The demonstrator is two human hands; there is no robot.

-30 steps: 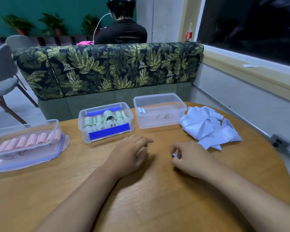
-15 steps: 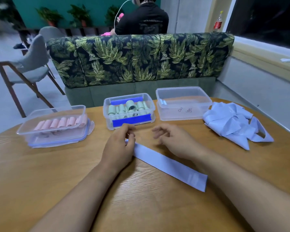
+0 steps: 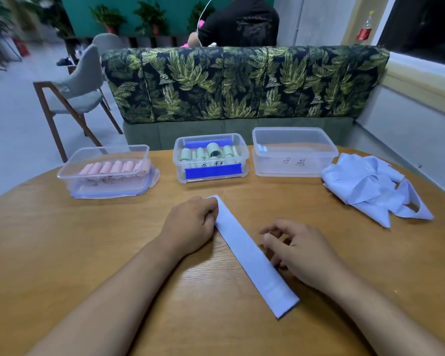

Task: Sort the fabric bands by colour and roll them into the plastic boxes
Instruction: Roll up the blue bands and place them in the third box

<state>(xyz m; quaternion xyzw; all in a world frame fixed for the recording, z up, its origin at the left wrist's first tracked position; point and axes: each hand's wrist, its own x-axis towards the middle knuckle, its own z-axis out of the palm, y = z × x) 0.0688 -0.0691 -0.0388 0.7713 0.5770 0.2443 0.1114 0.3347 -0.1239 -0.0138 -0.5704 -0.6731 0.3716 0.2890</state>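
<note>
A pale blue fabric band (image 3: pixel 252 255) lies flat and stretched out on the wooden table (image 3: pixel 88 240), running from near the middle toward me. My left hand (image 3: pixel 190 222) pinches its far end. My right hand (image 3: pixel 297 249) rests beside the band's middle with fingers apart, holding nothing. Three clear plastic boxes stand in a row at the back: the left box (image 3: pixel 106 173) holds pink rolls, the middle box (image 3: pixel 211 158) holds green rolls, and the right box (image 3: pixel 293 152) holds one small blue roll in its left corner. A heap of loose pale blue bands (image 3: pixel 370 186) lies to the right.
A leaf-patterned sofa back (image 3: pixel 242 83) rises just behind the table. A grey chair (image 3: pixel 75 86) stands at the back left. A person in black (image 3: pixel 239 21) sits beyond the sofa, facing away. A wall and window ledge (image 3: pixel 421 80) close the right side.
The blue band has been unrolled and now lies flat on the table. My left hand has closed on its far end and my right hand has slid toward me along it. The camera tilted.
</note>
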